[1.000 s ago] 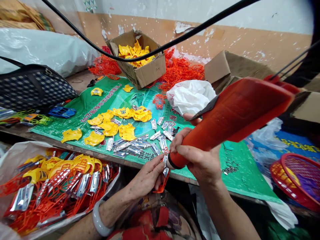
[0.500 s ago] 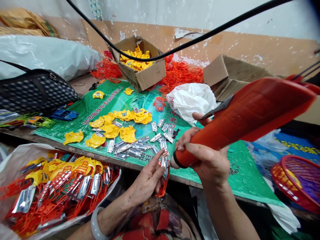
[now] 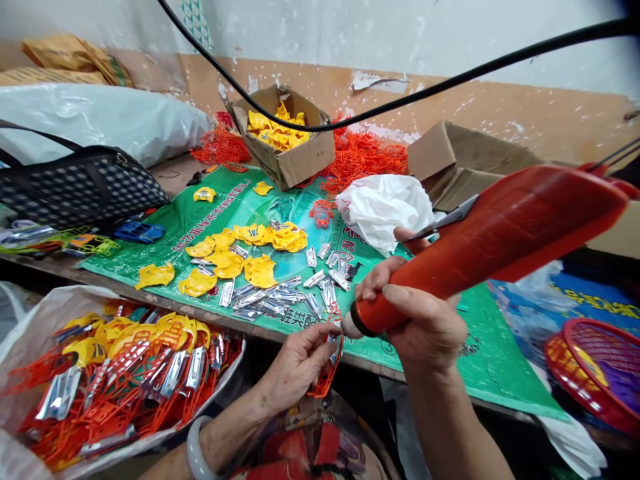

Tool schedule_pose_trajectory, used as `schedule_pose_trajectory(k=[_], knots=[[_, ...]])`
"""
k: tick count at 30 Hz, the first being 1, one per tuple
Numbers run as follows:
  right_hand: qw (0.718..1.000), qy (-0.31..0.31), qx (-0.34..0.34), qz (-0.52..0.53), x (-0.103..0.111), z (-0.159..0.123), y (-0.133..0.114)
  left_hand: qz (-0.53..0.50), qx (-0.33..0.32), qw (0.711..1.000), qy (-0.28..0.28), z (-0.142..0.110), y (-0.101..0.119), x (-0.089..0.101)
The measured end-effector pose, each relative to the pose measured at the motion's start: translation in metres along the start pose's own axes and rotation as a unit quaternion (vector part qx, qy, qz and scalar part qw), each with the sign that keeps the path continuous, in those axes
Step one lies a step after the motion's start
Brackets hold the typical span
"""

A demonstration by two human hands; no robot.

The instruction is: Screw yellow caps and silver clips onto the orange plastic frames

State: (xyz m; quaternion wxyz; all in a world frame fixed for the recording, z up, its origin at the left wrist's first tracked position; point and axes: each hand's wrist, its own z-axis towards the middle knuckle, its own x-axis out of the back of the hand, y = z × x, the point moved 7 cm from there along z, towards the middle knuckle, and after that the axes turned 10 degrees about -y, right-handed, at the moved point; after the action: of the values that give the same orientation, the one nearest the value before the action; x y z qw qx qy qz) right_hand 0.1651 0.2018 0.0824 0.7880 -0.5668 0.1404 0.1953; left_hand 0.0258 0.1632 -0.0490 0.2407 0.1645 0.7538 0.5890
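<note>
My left hand [image 3: 303,360] is closed around an orange plastic frame [image 3: 323,383] at the table's front edge. A silver piece lies along the frame, partly covered by my fingers. My right hand [image 3: 417,317] grips a red corded hand tool [image 3: 475,237], with the thumb wrapped round its barrel. The tool's pale cone-shaped tip [image 3: 350,325] points down-left and meets the frame beside my left fingertips; whether it touches the silver piece is hidden. Just beyond, loose silver pieces [image 3: 270,297] lie in a heap, with yellow plastic shells [image 3: 260,270] behind them.
A white-lined container [image 3: 37,323] at lower left holds orange frames with silver and yellow parts. Behind stand a cardboard box [image 3: 305,160] of yellow shells, orange frames [image 3: 373,157] and a white plastic bag [image 3: 385,207]. A black cable [image 3: 400,93] crosses overhead. A red basket [image 3: 580,383] sits right.
My left fingers have curled in, and the index finger that was stretched along the frame is now bent near the tool tip. The view has shifted slightly; both hands keep their hold.
</note>
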Motion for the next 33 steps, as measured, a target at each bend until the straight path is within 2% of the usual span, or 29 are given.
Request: schedule_pose_trajectory(k=[7,22,26,33], knots=[[1.000,0.013,0.003,-0.002,0.0016,0.0016,0.0016,-0.026,0.020,0.999,0.028,0.0005,0.0002,0.0012],[1.000,0.024,-0.003,0.010,0.0041,-0.0032,0.0037,-0.032,-0.003,0.999,0.011,0.0038,0.0060,-0.0036],[1.000,0.017,0.000,0.002,0.0044,-0.0016,0.0001,-0.002,-0.001,1.000,0.021,0.0019,0.0014,-0.0012],[1.000,-0.015,-0.005,-0.013,0.0025,-0.0030,-0.0038,0.104,-0.050,0.993,0.014,-0.0048,0.0026,0.0004]])
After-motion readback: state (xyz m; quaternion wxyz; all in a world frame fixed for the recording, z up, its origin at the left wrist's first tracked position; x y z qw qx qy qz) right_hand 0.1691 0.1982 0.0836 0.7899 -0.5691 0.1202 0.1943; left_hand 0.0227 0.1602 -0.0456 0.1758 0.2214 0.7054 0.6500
